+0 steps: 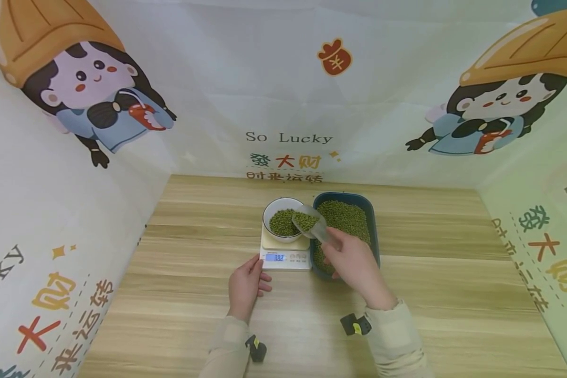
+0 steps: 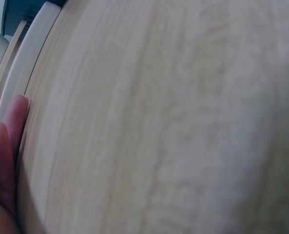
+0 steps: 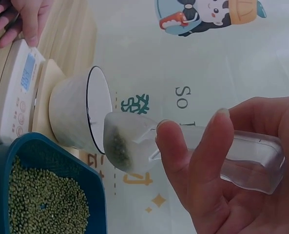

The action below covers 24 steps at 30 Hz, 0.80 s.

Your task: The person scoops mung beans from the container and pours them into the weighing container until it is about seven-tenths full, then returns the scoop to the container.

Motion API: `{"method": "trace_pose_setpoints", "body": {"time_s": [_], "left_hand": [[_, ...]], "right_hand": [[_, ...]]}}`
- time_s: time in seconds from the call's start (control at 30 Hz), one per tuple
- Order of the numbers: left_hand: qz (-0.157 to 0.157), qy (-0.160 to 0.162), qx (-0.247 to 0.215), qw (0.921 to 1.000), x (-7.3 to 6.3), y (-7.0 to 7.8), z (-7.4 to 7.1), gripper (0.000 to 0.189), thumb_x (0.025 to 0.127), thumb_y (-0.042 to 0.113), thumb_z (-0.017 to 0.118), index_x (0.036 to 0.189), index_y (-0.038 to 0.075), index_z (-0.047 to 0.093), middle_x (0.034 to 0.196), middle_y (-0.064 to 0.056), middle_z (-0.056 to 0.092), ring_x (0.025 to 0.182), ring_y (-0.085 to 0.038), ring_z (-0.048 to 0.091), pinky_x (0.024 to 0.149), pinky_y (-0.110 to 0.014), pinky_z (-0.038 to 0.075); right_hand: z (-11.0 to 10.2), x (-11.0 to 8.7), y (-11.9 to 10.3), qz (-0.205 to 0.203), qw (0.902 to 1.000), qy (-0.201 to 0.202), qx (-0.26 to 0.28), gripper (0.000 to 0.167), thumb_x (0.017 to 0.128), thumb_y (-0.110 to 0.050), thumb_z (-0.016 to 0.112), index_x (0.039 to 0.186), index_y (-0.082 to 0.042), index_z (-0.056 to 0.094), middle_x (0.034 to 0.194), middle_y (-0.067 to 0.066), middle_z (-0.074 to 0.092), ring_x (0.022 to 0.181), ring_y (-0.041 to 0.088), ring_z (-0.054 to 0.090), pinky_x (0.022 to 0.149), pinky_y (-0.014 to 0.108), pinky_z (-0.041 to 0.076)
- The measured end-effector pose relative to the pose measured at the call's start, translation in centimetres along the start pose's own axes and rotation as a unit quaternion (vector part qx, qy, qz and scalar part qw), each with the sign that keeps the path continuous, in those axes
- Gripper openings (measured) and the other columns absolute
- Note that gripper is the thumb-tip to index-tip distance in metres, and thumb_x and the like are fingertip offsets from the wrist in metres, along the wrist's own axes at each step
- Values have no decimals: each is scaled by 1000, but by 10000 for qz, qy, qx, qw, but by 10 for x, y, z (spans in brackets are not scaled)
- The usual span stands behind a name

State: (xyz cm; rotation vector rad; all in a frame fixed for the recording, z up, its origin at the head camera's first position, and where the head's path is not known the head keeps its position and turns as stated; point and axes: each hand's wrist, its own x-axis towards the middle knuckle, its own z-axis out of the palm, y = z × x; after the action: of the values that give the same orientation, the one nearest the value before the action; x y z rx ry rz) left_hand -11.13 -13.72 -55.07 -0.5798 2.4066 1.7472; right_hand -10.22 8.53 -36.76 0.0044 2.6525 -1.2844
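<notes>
My right hand [image 1: 354, 262] grips the handle of a clear plastic scoop [image 3: 134, 141] that carries green mung beans. In the head view the scoop's mouth overlaps the right rim of a white, dark-rimmed bowl [image 1: 270, 210]. Mung beans [image 1: 282, 223] lie in that bowl, which stands on a white kitchen scale [image 1: 285, 260] with a lit display. My left hand [image 1: 245, 287] rests at the scale's front left corner, its thumb and fingers touching the edge. The left wrist view catches only its fingers [image 2: 4, 151] beside the scale's side.
A dark blue tub [image 1: 376, 247] of mung beans stands right beside the scale, under my right forearm. The wooden tabletop [image 1: 184, 294] runs back to a printed white backdrop [image 1: 283, 100], which also closes off both sides. Each wrist wears a black camera mount [image 1: 356, 324].
</notes>
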Motion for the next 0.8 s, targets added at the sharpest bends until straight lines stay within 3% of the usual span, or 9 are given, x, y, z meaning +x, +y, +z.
{"method": "trace_pose_setpoints", "body": {"time_s": [0.8], "left_hand": [[6, 24, -18, 10000, 2, -3, 1, 38, 92, 34, 47, 126, 18, 51, 66, -3, 64, 47, -15, 61, 40, -29, 50]], "right_hand": [[4, -2, -1, 92, 9999, 28, 86, 46, 89, -26, 50, 132, -12, 43, 76, 4, 64, 40, 17, 53, 40, 28, 48]]}}
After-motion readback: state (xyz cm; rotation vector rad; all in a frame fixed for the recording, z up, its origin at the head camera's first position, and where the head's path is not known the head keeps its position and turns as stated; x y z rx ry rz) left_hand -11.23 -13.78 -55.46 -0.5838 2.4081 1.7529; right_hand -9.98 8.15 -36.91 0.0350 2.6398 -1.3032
